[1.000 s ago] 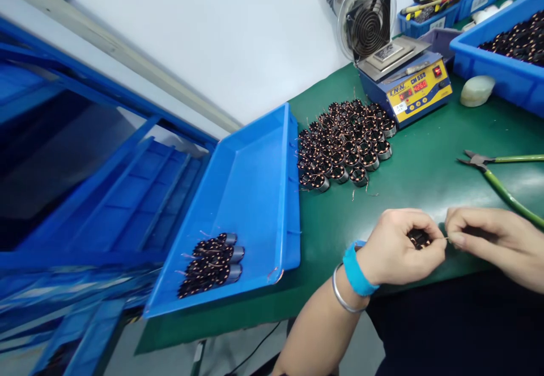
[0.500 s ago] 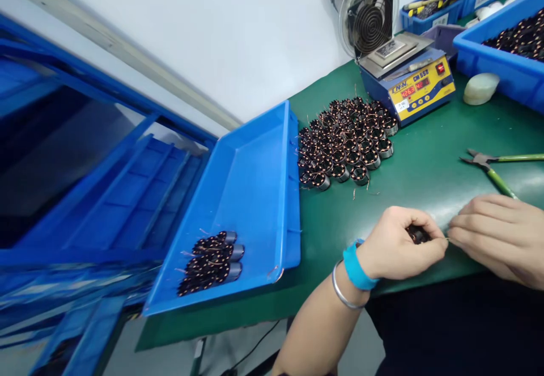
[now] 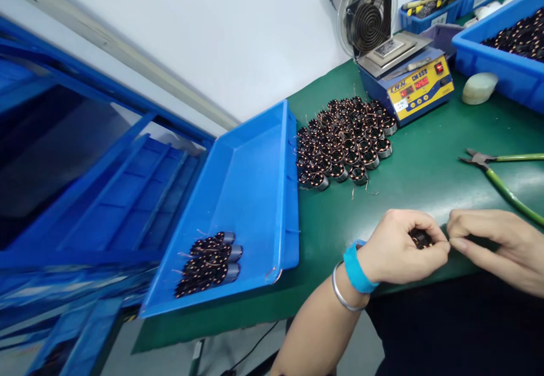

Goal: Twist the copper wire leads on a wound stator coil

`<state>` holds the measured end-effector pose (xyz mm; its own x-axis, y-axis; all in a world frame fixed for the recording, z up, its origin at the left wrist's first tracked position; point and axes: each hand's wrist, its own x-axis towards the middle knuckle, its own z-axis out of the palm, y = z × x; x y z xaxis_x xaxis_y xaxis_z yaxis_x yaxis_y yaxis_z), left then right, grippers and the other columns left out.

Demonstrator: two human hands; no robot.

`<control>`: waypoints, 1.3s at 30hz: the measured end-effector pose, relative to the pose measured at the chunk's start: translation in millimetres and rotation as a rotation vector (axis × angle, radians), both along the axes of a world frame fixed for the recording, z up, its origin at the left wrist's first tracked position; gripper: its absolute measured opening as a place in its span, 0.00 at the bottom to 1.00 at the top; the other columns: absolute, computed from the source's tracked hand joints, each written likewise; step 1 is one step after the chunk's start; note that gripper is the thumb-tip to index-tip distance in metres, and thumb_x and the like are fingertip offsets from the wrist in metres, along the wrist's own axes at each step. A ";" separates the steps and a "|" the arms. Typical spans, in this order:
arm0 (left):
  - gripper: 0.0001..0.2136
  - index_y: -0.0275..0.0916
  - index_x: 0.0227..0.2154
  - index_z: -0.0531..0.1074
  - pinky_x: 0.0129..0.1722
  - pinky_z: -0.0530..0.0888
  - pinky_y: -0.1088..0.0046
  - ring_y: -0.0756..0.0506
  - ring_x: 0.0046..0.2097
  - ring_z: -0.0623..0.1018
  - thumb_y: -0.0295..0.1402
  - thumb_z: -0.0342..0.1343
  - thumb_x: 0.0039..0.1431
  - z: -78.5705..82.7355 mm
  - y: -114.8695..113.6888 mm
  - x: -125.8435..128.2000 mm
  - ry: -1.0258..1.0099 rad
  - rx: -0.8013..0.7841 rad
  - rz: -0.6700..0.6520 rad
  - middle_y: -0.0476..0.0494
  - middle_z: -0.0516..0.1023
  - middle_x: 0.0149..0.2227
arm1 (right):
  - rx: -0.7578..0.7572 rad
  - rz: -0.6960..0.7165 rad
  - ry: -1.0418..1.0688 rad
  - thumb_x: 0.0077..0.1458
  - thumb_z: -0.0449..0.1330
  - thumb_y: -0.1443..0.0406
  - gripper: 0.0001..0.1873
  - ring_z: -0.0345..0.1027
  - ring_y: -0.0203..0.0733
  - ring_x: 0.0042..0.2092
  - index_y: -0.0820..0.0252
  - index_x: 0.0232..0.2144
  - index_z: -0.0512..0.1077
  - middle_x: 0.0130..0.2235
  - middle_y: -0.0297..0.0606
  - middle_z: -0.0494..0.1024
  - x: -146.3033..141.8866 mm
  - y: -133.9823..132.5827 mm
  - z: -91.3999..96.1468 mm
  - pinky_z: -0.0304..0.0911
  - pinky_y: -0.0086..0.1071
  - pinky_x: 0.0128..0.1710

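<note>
My left hand [image 3: 402, 248] is closed around a small wire-wound motor stator [image 3: 420, 238], dark with copper showing between thumb and forefinger; the rest of it is hidden by the fingers. Right beside it, my right hand [image 3: 495, 243] pinches thumb and forefinger together at the left fingertips, on what looks like a thin wire end of the stator. Green-handled cutting pliers [image 3: 481, 159] lie on the table with jaws apart, just beyond my right hand. Many similar stators [image 3: 346, 138] stand packed together farther off, loose copper ends sticking out.
A blue tray [image 3: 255, 189] on the left holds several rows of stators [image 3: 210, 263]. At the back are a solder pot [image 3: 419, 93] with a lit display, a fan [image 3: 369, 22] and a pale oval block [image 3: 479, 88]. Another blue bin [image 3: 501, 78] of stators stands at right.
My right hand has turned, its thumb now showing and its fingers more curled. The stator shows slightly more in my left hand. More of the pliers' lower handle is uncovered.
</note>
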<state>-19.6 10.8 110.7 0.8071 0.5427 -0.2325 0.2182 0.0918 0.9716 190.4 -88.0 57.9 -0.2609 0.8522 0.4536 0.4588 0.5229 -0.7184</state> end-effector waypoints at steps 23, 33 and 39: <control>0.38 0.41 0.59 0.72 0.53 0.81 0.64 0.45 0.44 0.83 0.32 0.84 0.47 -14.5 2.3 -0.4 -0.218 -0.169 0.359 0.47 0.83 0.45 | 0.118 -0.177 -0.050 0.78 0.68 0.57 0.11 0.83 0.44 0.37 0.50 0.58 0.79 0.42 0.38 0.85 10.8 4.4 -5.1 0.81 0.34 0.38; 0.47 0.43 0.78 0.62 0.80 0.67 0.45 0.29 0.79 0.73 0.34 0.73 0.56 -37.1 -6.7 10.0 -0.433 -0.268 0.485 0.27 0.72 0.79 | -0.092 -0.217 0.521 0.75 0.72 0.44 0.24 0.89 0.44 0.44 0.53 0.60 0.84 0.49 0.42 0.84 -47.1 36.5 -30.9 0.87 0.30 0.43; 0.20 0.40 0.48 0.84 0.70 0.76 0.53 0.31 0.68 0.82 0.54 0.64 0.75 -33.1 -0.1 2.5 -0.179 0.327 0.469 0.28 0.85 0.65 | 0.091 -0.274 0.198 0.77 0.70 0.52 0.17 0.85 0.45 0.42 0.51 0.60 0.81 0.50 0.42 0.87 -25.6 34.0 -19.9 0.85 0.33 0.41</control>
